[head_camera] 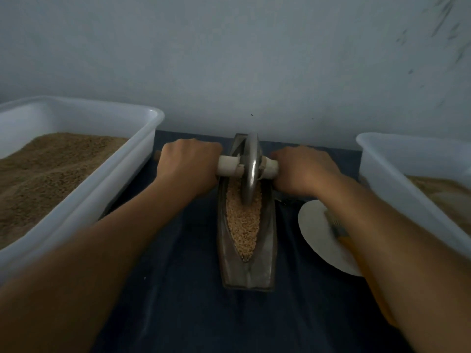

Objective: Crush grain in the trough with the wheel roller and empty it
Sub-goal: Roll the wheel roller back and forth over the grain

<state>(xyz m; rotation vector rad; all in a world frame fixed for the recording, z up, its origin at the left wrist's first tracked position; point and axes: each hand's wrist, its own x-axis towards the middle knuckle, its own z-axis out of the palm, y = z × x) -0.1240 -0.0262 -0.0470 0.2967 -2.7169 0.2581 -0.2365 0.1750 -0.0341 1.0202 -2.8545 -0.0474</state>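
Note:
A boat-shaped metal trough lies lengthwise on the dark cloth in the middle. Pale tan grain fills its groove. A metal wheel roller stands upright in the far half of the trough, its rim pressed into the grain. A pale axle handle runs through the wheel to both sides. My left hand is closed around the left end of the axle. My right hand grips the right end.
A white plastic tub heaped with brown ground material stands at the left. Another white tub stands at the right. A round white plate with a brush-like tool on it lies under my right forearm. A grey wall rises just behind the trough.

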